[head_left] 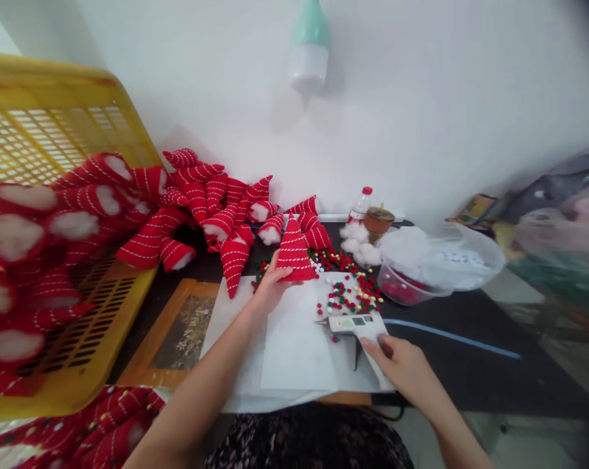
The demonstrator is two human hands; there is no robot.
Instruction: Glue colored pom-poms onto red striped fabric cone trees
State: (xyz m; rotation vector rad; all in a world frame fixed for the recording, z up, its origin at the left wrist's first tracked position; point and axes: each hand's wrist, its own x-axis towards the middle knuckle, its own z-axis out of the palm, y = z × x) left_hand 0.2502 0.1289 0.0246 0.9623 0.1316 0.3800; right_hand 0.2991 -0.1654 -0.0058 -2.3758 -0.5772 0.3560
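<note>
My left hand (pixel 272 283) is closed around the lower left side of a red cone-shaped stuffed hat (pixel 294 251) with white dashed stripes, its tip pointing up. In my right hand (pixel 402 365) is a white hot glue gun (pixel 356 324), its nozzle pointing left over the paper. A long bluish glue stick (pixel 451 332) sticks out of its back to the right. White sheets of paper (pixel 297 348) lie beneath both hands. Small red, green, white and yellow pom-poms (pixel 350 294) are scattered behind the glue gun.
A yellow crate (pixel 123 319) at the left holds many striped stuffed cones (pixel 96 198). More cones (pixel 236 257) are piled against the wall. White stuffing (pixel 358 244), a bottle (pixel 360 203) and a clear tub (pixel 404 286) stand at the back right. A wooden-framed panel (pixel 150 345) lies left of the paper.
</note>
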